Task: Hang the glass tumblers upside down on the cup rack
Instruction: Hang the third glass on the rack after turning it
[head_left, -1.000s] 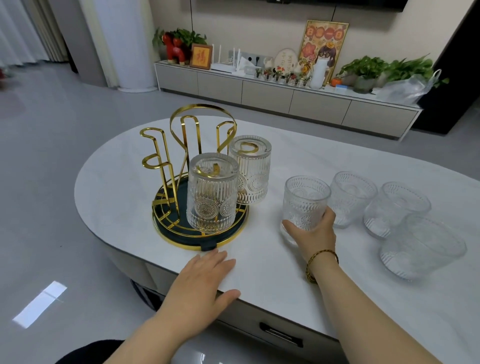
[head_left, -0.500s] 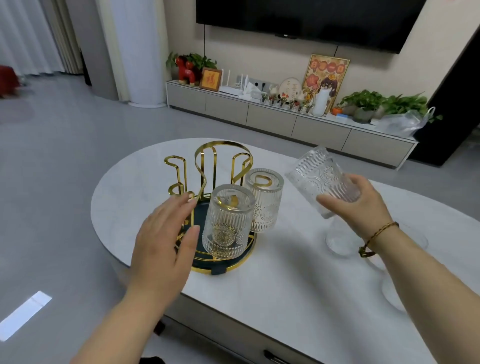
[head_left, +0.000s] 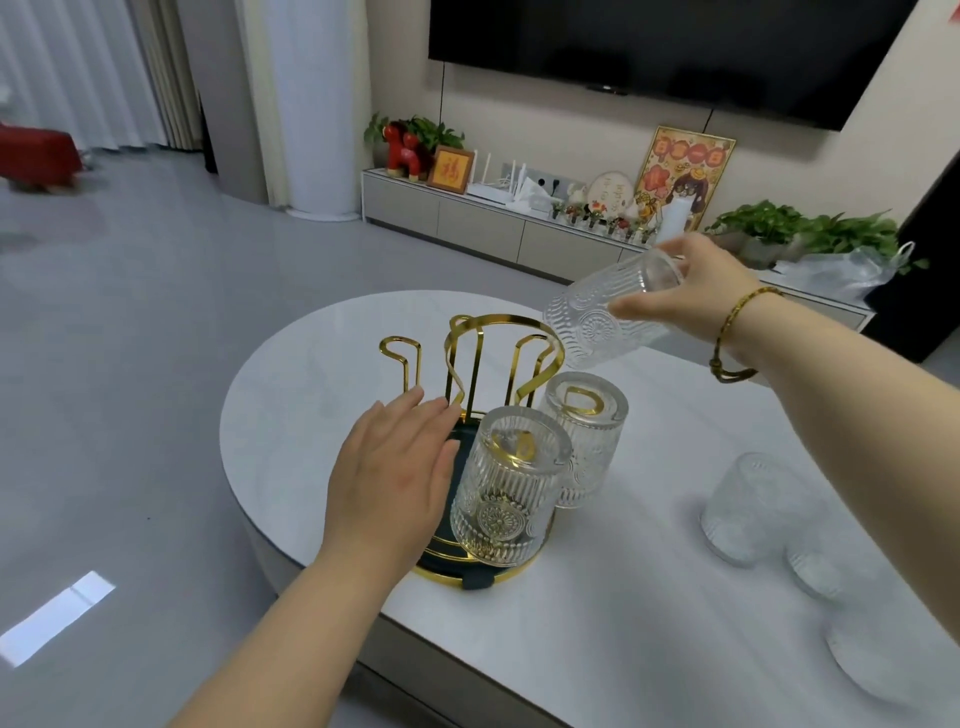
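Right hand (head_left: 691, 296) is clamped around a ribbed glass tumbler (head_left: 605, 317), held in the air above and to the right of the gold cup rack (head_left: 467, 364). The glass is tipped well over, mouth pointing down-left toward the rack, base up by my fingers. Not yet fully inverted.

Left hand (head_left: 389, 478) is open and flat, nothing in it, fingers spread at the rack's left side over the dark base tray (head_left: 467, 564). Can't tell if it touches the tray or just hovers.

Two tumblers already hang inverted on the rack's near-right pegs: front one (head_left: 506, 483), second one (head_left: 582, 436) just behind it. Free pegs are on the rack's far and left side. More upright glasses (head_left: 748, 514) sit on the surface (head_left: 597, 597) well to the right of the rack, blurred.

Risks as I see them:
- Rim clips a wire loop or a hung glass on the way down. Glass on glass, could chip.
- Grip is near the base on a slick ribbed wall, so a slip during the flip drops it onto the rack.
- Rack may slide or tip if the peg is hit off-centre and my left hand isn't bracing it.
- Free pegs are behind the tall central loop, so it's an awkward reach.
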